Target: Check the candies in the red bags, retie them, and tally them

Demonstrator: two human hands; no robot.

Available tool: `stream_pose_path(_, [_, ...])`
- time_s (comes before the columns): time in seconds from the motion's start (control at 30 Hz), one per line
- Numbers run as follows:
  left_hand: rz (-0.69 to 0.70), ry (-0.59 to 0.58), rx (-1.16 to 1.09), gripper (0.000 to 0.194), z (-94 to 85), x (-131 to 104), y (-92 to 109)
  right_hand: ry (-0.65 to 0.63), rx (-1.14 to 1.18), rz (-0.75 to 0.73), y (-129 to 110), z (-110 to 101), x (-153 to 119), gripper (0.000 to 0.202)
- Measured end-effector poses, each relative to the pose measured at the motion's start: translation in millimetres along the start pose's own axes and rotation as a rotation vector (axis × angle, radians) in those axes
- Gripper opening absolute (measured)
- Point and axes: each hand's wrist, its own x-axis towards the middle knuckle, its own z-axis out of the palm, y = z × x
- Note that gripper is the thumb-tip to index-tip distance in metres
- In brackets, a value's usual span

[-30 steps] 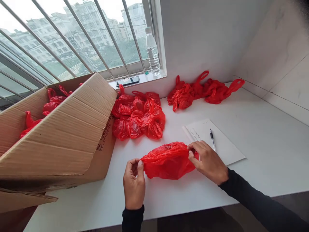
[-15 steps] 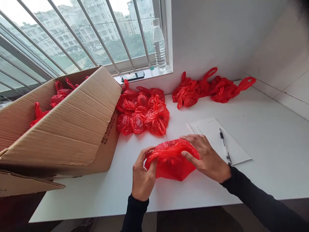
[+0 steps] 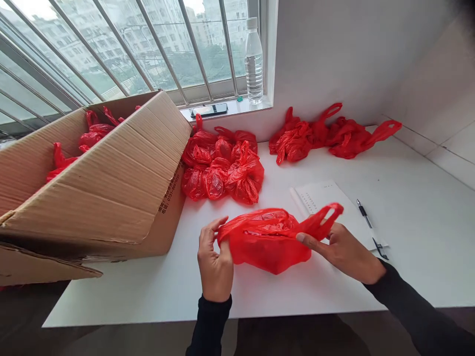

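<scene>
A red plastic bag (image 3: 270, 249) sits on the white table in front of me, its mouth partly gathered and its contents hidden. My left hand (image 3: 216, 262) grips the bag's left rim, the thumb near the mouth and the fingers curled around the edge. On the other side my right hand (image 3: 343, 249) pinches the bag just below a loop handle (image 3: 331, 211) that stands up to the right. Behind the bag lies a cluster of tied red bags (image 3: 222, 170). Paper sheets (image 3: 334, 198) with handwriting lie beyond my right hand, partly covered by it.
An open cardboard box (image 3: 122, 183) with red bags inside stands at the left. More red bags (image 3: 326, 136) lie along the wall. A pen (image 3: 363, 212) rests on the paper. A water bottle (image 3: 254, 64) and a phone (image 3: 210, 110) are on the windowsill.
My right hand has shifted right and now holds a handle pulled up and outward. The bag's mouth is drawn narrower. My left hand stays at the left rim.
</scene>
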Motion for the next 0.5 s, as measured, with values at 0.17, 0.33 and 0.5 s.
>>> stream_pose_path(0.17, [0.243,-0.176,0.188,0.029,12.3,1.9,21.5,0.076,-0.020,-0.030,-3.4,-5.0,-1.7,0.037])
stream_pose_path(0.33, [0.087,0.001,0.092,0.013,1.3,11.6,24.7,0.313,-0.124,0.072,6.8,-25.4,-10.3,0.038])
stream_pose_path(0.5, [-0.128,-0.011,-0.210,0.012,-14.8,5.5,36.5,0.791,-0.117,-0.141,-32.5,-23.6,-35.4,0.038])
